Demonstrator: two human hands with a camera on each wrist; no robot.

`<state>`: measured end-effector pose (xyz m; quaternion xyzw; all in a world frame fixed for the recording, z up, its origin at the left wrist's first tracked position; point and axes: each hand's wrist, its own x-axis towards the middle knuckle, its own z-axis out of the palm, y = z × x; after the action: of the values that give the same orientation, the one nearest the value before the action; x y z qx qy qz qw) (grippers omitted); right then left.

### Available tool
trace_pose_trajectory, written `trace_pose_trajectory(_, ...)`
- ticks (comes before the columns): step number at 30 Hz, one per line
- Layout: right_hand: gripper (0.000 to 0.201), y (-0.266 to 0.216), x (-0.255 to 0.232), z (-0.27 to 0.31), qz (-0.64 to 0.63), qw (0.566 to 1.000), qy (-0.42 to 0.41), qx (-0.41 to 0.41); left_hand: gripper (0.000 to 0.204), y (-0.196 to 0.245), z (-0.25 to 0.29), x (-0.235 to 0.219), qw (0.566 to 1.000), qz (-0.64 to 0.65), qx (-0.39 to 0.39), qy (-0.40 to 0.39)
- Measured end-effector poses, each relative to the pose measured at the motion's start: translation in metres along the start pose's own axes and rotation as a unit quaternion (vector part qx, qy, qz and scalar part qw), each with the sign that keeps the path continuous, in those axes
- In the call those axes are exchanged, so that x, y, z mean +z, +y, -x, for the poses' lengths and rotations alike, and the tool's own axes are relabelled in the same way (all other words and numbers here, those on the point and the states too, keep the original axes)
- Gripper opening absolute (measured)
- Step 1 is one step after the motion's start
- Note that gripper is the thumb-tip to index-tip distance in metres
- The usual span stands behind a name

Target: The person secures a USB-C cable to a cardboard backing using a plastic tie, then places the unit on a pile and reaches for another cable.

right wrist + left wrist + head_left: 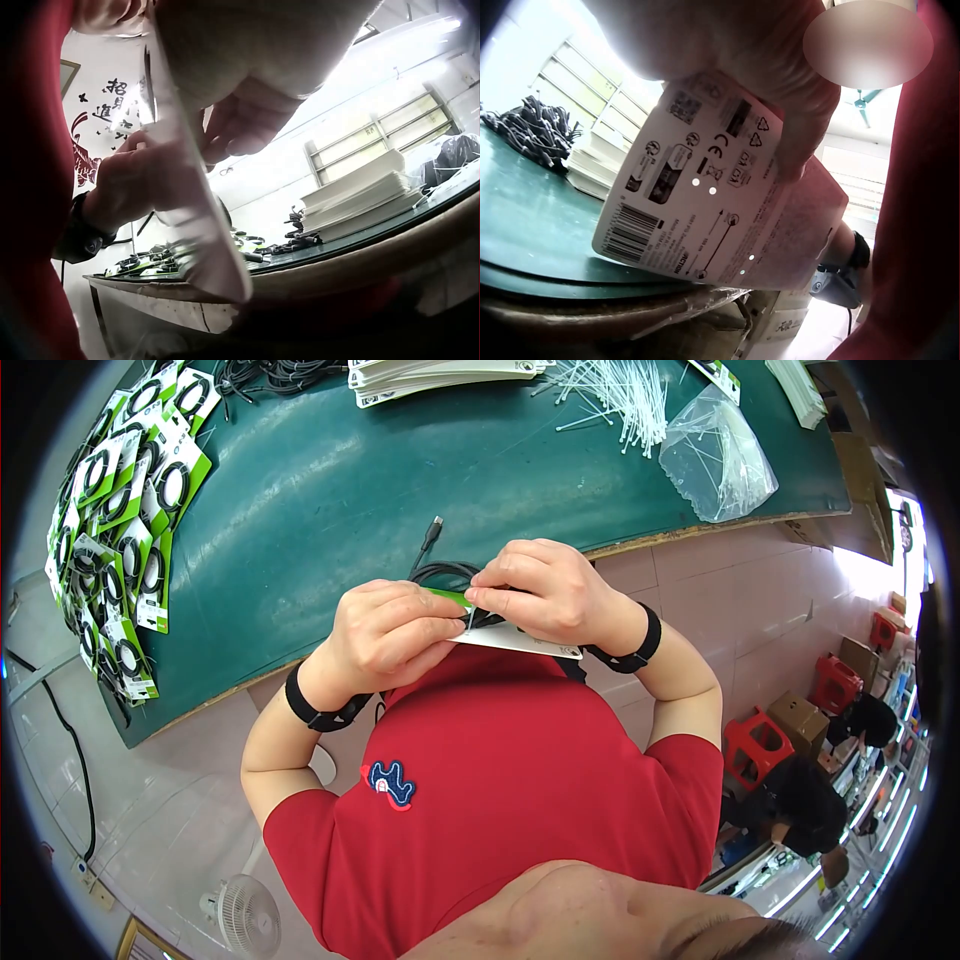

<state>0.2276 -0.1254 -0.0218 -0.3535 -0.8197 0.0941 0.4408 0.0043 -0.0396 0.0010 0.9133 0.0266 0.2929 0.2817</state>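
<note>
A printed packaging card (535, 644) is held tilted in front of the red shirt, at the table's near edge. My left hand (393, 632) grips it, its thumb along the printed back of the card (705, 169), where small punched holes show. A coiled black cable (440, 571) lies against the card's green front, its plug end (431, 532) sticking out toward the table. My right hand (545, 592) pinches a thin white cable tie (472, 618) at the coil, close to the left fingertips. In the right wrist view the card (214, 255) appears nearly edge-on.
Many carded cables (125, 490) are piled on the left of the green table (330, 500). Stacked cards (440, 378) and loose black cables (275, 375) sit at the back. White cable ties (640, 405) lie beside a clear plastic bag (718, 460) at the right.
</note>
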Motion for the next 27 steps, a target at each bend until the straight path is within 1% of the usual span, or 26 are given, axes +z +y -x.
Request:
trace_pose_trajectory(4,0.022,0.000,-0.001,-0.002,-0.003,1.000,-0.005,-0.011,0.019,-0.001,0.000,-0.001,1.000,0.004,-0.002,-0.003)
trace_pose_trajectory(7,0.020,0.000,-0.004,-0.005,-0.028,0.999,-0.032,-0.024,0.018,-0.002,0.000,-0.001,1.000,0.011,-0.004,-0.003)
trace_pose_trajectory(11,0.017,0.000,-0.004,-0.006,-0.055,0.998,-0.039,-0.021,0.018,-0.003,0.000,-0.002,1.000,0.014,-0.005,-0.004)
trace_pose_trajectory(16,0.014,-0.002,-0.009,-0.011,-0.055,0.997,-0.059,-0.019,0.018,-0.004,-0.003,-0.003,1.000,0.017,-0.006,-0.006)
trace_pose_trajectory(19,0.016,-0.006,-0.018,-0.018,-0.037,0.993,-0.107,-0.030,0.018,-0.007,-0.005,-0.003,1.000,0.024,-0.006,-0.001)
trace_pose_trajectory(20,0.016,-0.006,-0.020,-0.019,-0.036,0.993,-0.109,-0.033,0.018,-0.007,-0.006,-0.004,0.999,0.030,-0.013,0.000)
trace_pose_trajectory(23,0.024,-0.001,-0.028,-0.021,-0.114,0.987,-0.111,0.020,0.017,-0.009,-0.009,-0.006,0.999,0.038,-0.024,0.006)
trace_pose_trajectory(24,0.024,-0.001,-0.031,-0.024,-0.112,0.987,-0.114,0.016,0.016,-0.009,-0.010,-0.006,0.998,0.043,-0.037,0.010)
trace_pose_trajectory(26,0.024,-0.007,-0.041,-0.031,-0.136,0.979,-0.133,0.066,0.015,-0.009,-0.012,-0.005,0.996,0.054,-0.063,0.017)
trace_pose_trajectory(27,0.024,-0.009,-0.044,-0.032,-0.147,0.974,-0.142,0.093,0.015,-0.010,-0.014,-0.003,0.996,0.053,-0.062,0.019)
